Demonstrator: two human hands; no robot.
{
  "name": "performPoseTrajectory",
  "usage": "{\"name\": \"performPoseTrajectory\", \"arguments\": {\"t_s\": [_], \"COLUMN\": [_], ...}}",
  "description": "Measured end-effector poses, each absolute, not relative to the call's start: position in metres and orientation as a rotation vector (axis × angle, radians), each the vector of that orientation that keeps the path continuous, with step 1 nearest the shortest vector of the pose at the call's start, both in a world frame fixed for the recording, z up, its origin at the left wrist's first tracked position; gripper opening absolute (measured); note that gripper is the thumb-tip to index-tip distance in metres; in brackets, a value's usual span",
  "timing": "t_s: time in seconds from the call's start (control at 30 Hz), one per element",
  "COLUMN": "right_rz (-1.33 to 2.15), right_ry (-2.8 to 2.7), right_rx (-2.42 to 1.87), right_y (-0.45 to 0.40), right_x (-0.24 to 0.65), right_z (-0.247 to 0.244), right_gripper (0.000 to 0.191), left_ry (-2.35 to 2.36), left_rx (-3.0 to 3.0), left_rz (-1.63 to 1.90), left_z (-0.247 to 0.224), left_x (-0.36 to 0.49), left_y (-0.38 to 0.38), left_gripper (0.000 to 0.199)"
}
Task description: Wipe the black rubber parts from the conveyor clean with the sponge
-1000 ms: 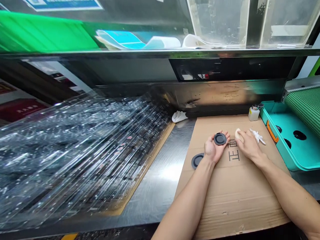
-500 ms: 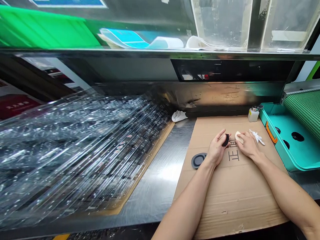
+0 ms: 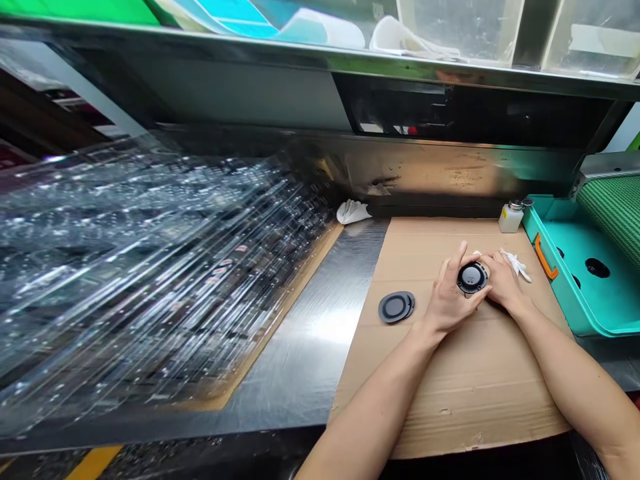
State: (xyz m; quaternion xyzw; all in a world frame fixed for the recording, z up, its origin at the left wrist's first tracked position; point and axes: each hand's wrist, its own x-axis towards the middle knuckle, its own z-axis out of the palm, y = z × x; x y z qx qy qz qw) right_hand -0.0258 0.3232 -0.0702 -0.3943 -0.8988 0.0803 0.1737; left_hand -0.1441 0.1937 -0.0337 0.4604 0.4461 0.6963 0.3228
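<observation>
One white rag (image 3: 353,212) lies against the steel wall. On our cardboard (image 3: 465,407), a black disc (image 3: 397,307) sits flat. Next, our left hand (image 3: 450,297) and right hand (image 3: 506,283) come together, clamped on a second black disc (image 3: 472,277) above the cardboard. Farther right are a white scrap (image 3: 516,265), a small bottle (image 3: 511,219) and a teal tray (image 3: 585,297).

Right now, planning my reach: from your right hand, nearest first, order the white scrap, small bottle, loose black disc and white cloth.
From the right hand:
1. White scrap, just right of it.
2. Small bottle, behind it.
3. Loose black disc, left on the cardboard.
4. White cloth, far left at the back.
</observation>
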Motion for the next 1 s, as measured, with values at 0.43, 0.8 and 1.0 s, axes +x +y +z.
{"name": "performPoseTrajectory", "arguments": {"t_s": [0.43,0.8,1.0], "right_rz": [0.173,0.168,0.252], "right_ry": [-2.455,-2.474,-2.434], "right_rx": [-1.054,-1.057,-1.081], "right_y": [0.336,0.344,0.337], "right_x": [-0.025,-0.026,-0.028], "right_z": [-0.087,-0.094,-0.092], "right_gripper": [0.036,0.036,0.033], "left_ry": [1.827,1.688,1.740], "left_rx": [1.273,1.740,1.269], "left_rz": [1.545,1.241,1.520], "left_z": [-0.074,-0.063,-0.020], "left_x": [-0.166,-0.166,-0.235], "left_y": [0.218,0.175,0.150], "left_gripper": [0.021,0.046,0.050]}}
